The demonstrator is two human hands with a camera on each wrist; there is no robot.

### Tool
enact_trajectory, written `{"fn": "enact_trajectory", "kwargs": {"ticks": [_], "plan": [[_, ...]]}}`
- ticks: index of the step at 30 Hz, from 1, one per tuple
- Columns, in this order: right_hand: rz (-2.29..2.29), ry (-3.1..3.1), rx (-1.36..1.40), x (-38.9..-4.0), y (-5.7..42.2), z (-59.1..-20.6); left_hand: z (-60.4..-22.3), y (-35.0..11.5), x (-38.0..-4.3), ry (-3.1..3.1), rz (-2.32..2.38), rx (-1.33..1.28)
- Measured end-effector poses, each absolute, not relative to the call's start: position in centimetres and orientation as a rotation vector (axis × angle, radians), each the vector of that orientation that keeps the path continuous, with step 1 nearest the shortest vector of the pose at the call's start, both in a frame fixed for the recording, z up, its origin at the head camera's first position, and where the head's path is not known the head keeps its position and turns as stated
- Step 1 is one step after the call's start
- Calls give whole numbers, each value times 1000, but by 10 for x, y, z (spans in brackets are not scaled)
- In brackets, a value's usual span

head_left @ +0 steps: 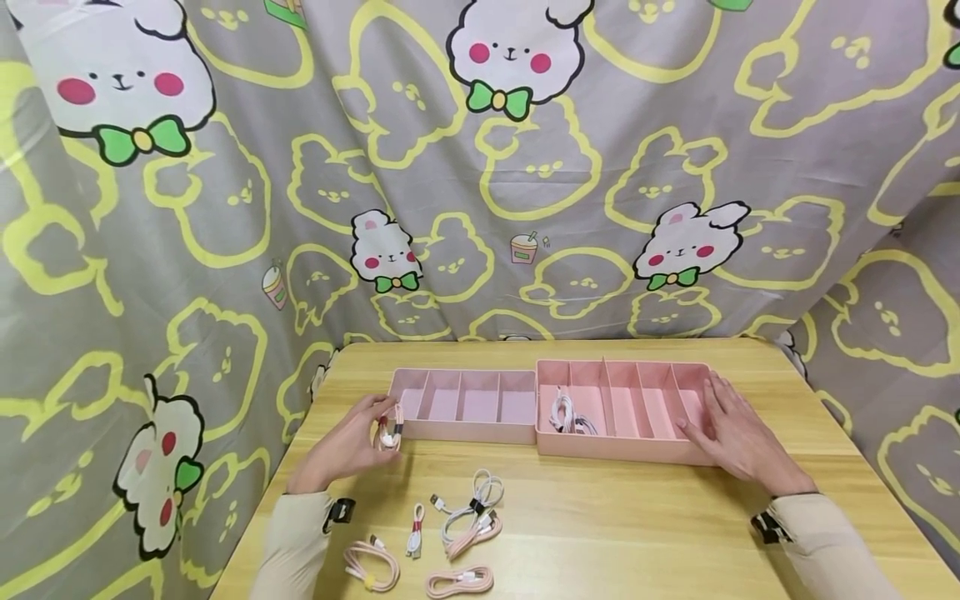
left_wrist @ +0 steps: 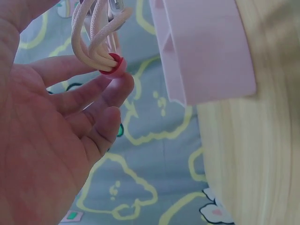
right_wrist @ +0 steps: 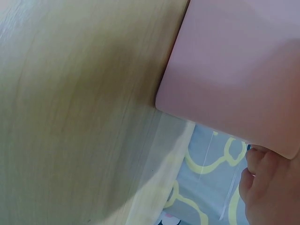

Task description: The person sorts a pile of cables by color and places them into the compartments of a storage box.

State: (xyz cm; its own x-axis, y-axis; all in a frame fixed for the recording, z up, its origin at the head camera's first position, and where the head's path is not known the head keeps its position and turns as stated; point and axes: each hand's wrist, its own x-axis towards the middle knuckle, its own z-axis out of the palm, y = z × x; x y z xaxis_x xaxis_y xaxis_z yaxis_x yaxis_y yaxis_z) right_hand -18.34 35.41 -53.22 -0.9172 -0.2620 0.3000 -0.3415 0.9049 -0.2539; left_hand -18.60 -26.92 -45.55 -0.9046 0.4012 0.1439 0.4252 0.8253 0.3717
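Observation:
My left hand (head_left: 347,443) pinches a coiled pale pink charging cable (left_wrist: 91,44) with a red tie round it, near the left end of the pale lilac divided box (head_left: 465,432). In the left wrist view the thumb is mostly out of frame and the fingertips meet the cable's tied end. My right hand (head_left: 738,433) grips the right end of the pink divided box (head_left: 622,447), thumb over the front wall and fingers along the end wall. White and grey coiled cables (head_left: 562,412) lie in that box's left compartments.
In front of the boxes lie several bundled cables: a white one with a red tie (head_left: 417,529), a grey loop (head_left: 489,487), a pink coil with a yellow tie (head_left: 382,575) and another pink coil (head_left: 450,586). Patterned curtain (head_left: 525,292) closes off the wooden table's (head_left: 637,533) back and sides.

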Motion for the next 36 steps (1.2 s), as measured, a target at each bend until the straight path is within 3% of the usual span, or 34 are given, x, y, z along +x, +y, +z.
{"fn": "enact_trajectory", "kwargs": {"ticks": [36], "plan": [[458, -2835, 432, -183, 356, -535, -440, -200, -225, -2932, -658, -857]]}}
